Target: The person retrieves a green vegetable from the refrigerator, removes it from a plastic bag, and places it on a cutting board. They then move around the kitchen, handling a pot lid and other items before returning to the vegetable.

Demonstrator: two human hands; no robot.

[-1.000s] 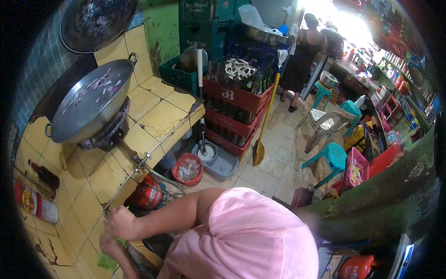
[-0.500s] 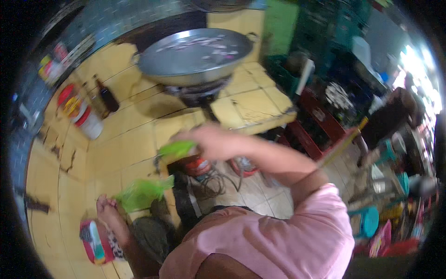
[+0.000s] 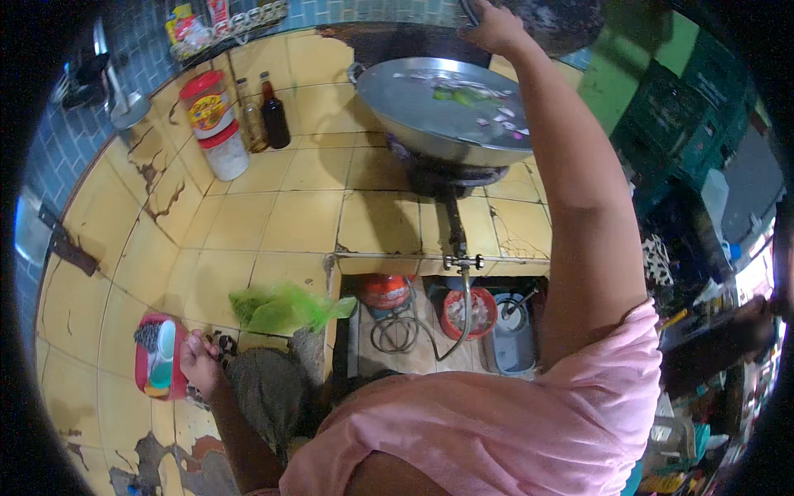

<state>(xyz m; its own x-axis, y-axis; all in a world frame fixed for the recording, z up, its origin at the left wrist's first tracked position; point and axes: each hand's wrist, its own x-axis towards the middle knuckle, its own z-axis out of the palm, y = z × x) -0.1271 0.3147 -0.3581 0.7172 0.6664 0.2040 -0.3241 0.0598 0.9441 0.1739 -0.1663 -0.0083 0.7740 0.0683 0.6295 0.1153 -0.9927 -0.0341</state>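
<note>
My right hand (image 3: 494, 28) is raised past the far side of the wok, its fingers curled at the edge of a dark, round, lid-like thing (image 3: 550, 26) by the wall. The wide metal wok (image 3: 413, 124) sits on a burner (image 3: 455, 178). In its liquid float pale purple-white slices (image 3: 500, 124) and a green clump (image 3: 461, 97). Low at the left, my left hand (image 3: 198, 360) is curled closed beside a pink basket (image 3: 145, 364) holding a pale cup; its grip is hidden. A thin green plastic bag (image 3: 285, 310) lies crumpled on the yellow-tiled counter (image 3: 306, 219).
Red-lidded jars (image 3: 213, 124) and a dark bottle (image 3: 275, 114) stand at the back left. A knife (image 3: 70, 248) hangs on the left wall. Below the counter are a hose (image 3: 466, 306), a red basin (image 3: 469, 312) and a grey tub (image 3: 511, 343). Dark green crates (image 3: 670, 116) stand right.
My right hand has left the front of the counter, where it held something green, and reached up to the lid-like thing. Green pieces now float in the wok. The view has shifted.
</note>
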